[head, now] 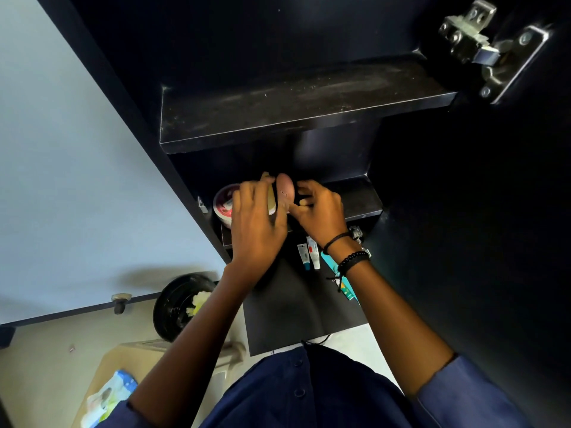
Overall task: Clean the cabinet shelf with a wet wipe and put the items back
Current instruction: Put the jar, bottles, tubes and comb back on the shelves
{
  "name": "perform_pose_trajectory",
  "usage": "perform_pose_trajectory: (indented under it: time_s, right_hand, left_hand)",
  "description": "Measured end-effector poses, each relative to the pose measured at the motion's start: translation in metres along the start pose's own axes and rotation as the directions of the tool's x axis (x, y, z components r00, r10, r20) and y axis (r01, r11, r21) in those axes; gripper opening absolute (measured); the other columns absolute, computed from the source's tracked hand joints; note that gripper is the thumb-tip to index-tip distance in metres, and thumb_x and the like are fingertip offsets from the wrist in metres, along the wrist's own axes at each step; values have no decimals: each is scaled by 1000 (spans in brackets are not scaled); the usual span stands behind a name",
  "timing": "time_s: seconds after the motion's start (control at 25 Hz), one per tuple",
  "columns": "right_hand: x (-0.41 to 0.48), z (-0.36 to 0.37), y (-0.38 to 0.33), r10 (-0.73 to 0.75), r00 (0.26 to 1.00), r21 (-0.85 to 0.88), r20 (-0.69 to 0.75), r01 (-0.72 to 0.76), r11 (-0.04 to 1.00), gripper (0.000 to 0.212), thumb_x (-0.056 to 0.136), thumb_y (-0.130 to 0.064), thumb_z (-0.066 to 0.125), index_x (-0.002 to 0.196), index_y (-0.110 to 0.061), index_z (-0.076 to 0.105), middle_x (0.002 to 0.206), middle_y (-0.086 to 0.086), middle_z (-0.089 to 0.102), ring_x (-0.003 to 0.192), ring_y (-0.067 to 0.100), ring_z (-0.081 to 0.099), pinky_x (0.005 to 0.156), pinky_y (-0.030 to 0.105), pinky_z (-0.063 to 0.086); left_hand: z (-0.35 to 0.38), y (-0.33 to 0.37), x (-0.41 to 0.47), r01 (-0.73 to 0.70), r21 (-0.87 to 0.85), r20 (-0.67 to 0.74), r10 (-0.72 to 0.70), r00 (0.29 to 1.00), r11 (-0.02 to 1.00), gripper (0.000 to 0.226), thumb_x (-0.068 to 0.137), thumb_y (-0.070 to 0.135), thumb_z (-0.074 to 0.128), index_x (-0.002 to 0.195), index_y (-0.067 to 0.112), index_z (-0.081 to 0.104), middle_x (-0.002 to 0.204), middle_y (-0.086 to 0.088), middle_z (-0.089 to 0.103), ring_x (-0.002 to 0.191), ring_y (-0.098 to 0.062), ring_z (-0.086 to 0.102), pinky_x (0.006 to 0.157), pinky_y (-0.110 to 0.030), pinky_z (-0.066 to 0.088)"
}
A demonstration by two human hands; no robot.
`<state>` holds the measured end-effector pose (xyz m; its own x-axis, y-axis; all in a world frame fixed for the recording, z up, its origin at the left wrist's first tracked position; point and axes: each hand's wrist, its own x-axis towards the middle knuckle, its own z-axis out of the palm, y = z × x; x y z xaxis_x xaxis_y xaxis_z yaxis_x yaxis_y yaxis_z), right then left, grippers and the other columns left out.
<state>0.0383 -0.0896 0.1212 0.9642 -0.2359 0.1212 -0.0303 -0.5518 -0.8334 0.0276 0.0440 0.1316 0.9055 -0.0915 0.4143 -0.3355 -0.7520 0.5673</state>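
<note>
Two small tubes [309, 256] lie nearest on the cabinet floor [293, 307]. Beyond them, over the lower shelf [361, 199], the grip of our left hand [259, 230] is closed round a pink container [285, 189], while our right hand [321, 211] curls beside it, hold unclear. We judge it light, rigid and slick, so take its middle.

No legible text; print on pink bottle [285, 190], tubes [310, 257] and wipes pack [108, 396] too small.

It looked like a home. A dark cabinet [278, 118] held small toiletry tubes [310, 256] and a cream jar [223, 208], and a black waste bin [177, 307] and a wipes pack [108, 396] sat nearby.
</note>
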Motion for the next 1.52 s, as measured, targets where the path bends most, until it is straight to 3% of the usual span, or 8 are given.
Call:
perform_pose_trajectory:
  time_s: [0.16, 0.28, 0.4, 0.52, 0.68, 1.04, 1.24, 1.52]
  right_hand:
    - [-22, -5, 32, 66, 996, 103, -60, -60, 993, 45, 75, -13, 76, 117, -14, 61, 104, 2, 68, 83, 11, 65, 74, 21, 56]
    - [-56, -3, 69, 109, 983, 149, -151, -86, 985, 34, 77, -11, 74, 108, -15, 63, 94, 3, 68, 76, 11, 64, 66, 20, 55]
    - [-83, 3, 119, 218, 965, -7, -147, -222, 975, 32, 74, -18, 75, 104, -16, 64, 95, 3, 69, 83, 19, 66, 76, 31, 55]
    - [-99, 4, 162, 434, 897, -187, -79, -441, 878, 43, 75, -22, 75, 115, -15, 61, 110, 8, 68, 97, 29, 66, 84, 34, 52]
    - [-113, -2, 204, 621, 784, -425, 26, -553, 716, 45, 80, -20, 72, 122, -8, 59, 119, 16, 65, 106, 37, 62, 81, 37, 52]
    - [-108, 15, 253, 618, 772, -730, 149, -336, 596, 44, 91, -20, 60, 129, -1, 48, 123, 19, 54, 113, 33, 56, 89, 37, 49]
    - [-104, 25, 256, 620, 777, -788, 112, -311, 532, 39, 91, -15, 58, 124, 2, 45, 123, 19, 54, 111, 31, 55, 87, 37, 49]
    - [-105, 20, 255, 571, 796, -812, 201, -191, 551, 31, 98, -11, 44, 126, -2, 51, 121, 17, 61, 109, 32, 61, 87, 37, 50]
  left_hand:
    - [22, -3, -34, -88, -87, 67, 94, 993, 992, 23, 84, 14, 62, 107, 11, 56, 101, -5, 55, 93, -21, 51, 80, -29, 41]
    - [46, -15, -59, -43, -68, 247, 58, 967, 997, 18, 83, 14, 61, 101, 13, 58, 93, -4, 54, 86, -22, 52, 73, -32, 43]
    - [71, -32, -79, 49, -67, 490, -10, 872, 997, 29, 83, 15, 59, 112, 14, 57, 105, -6, 56, 94, -25, 58, 77, -39, 51]
    - [93, -45, -95, 120, -1, 689, -87, 719, 993, 45, 88, 19, 58, 131, 13, 49, 124, -10, 59, 110, -28, 60, 92, -41, 51]
    - [115, -54, -110, 137, 57, 781, -130, 610, 989, 50, 90, 21, 59, 137, 12, 45, 130, -11, 58, 114, -27, 59, 96, -36, 50]
    - [136, -69, -114, 160, 85, 836, -158, 525, 983, 52, 90, 18, 58, 139, 10, 43, 131, -14, 57, 116, -27, 57, 96, -36, 48]
    - [136, -72, -117, 160, 99, 833, -170, 526, 982, 52, 89, 20, 57, 138, 12, 43, 131, -13, 57, 117, -29, 57, 97, -37, 48]
    - [129, -72, -123, 162, 70, 822, -149, 550, 984, 50, 90, 19, 58, 137, 10, 44, 131, -14, 56, 117, -27, 57, 95, -35, 48]
